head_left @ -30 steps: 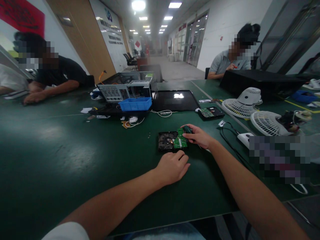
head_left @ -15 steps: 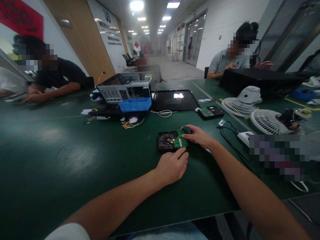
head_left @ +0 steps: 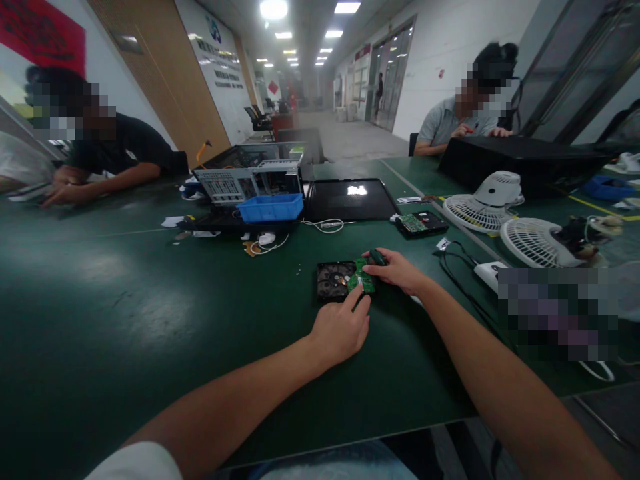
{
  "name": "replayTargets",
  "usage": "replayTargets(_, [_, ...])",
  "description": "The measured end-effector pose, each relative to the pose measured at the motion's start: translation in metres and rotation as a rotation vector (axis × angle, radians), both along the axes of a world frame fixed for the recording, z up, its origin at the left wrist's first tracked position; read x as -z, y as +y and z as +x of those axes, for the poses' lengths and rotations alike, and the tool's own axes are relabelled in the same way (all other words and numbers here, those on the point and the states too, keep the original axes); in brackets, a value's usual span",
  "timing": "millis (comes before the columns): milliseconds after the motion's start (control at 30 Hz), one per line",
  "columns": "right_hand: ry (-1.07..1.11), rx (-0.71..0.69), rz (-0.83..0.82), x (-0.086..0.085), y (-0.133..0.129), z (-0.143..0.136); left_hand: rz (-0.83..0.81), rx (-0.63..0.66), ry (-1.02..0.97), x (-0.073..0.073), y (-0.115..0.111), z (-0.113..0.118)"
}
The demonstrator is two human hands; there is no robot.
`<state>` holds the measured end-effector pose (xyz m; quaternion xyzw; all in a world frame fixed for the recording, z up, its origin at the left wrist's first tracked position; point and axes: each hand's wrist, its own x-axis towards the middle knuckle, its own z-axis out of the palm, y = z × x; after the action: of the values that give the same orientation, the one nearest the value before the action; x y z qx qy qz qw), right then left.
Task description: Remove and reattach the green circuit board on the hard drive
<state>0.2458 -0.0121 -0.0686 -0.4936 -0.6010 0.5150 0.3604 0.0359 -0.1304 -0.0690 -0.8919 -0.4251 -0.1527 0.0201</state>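
A hard drive (head_left: 332,280) lies on the green table in front of me, its green circuit board (head_left: 359,272) facing up on the right part. My left hand (head_left: 344,327) is at its near edge, index finger stretched onto the board and the other fingers bent, holding nothing that I can see. At the right end of the drive, my right hand (head_left: 397,272) is closed around a screwdriver (head_left: 379,257) with a dark green handle. Its tip is hidden. Several tiny light specks (head_left: 299,269), perhaps screws, lie left of the drive.
Farther back stand an open computer case (head_left: 225,187), a blue bin (head_left: 271,208) and a black panel (head_left: 350,201). A second hard drive (head_left: 423,224) lies to the right, near white fan parts (head_left: 480,207) and a power strip (head_left: 493,272). Two co-workers sit across the table.
My left index finger has moved up and left from the drive's near edge onto the circuit board. The right hand stays at the drive's right end, the screwdriver handle tilted slightly differently.
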Motion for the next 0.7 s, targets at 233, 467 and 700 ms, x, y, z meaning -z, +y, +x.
replayTargets(233, [-0.075, -0.038, -0.029, 0.0015, -0.0003, -0.0019, -0.020, -0.004, 0.013, -0.0011, -0.0003, 0.0012])
replayTargets(467, [-0.122, -0.050, -0.035, 0.0033, 0.0020, -0.0020, -0.034, -0.015, 0.038, -0.0045, -0.0016, 0.0019])
replayTargets(700, [-0.115, -0.060, -0.055, -0.0010, 0.0003, -0.0017, -0.043, -0.009, 0.032, -0.0044, -0.0015, 0.0016])
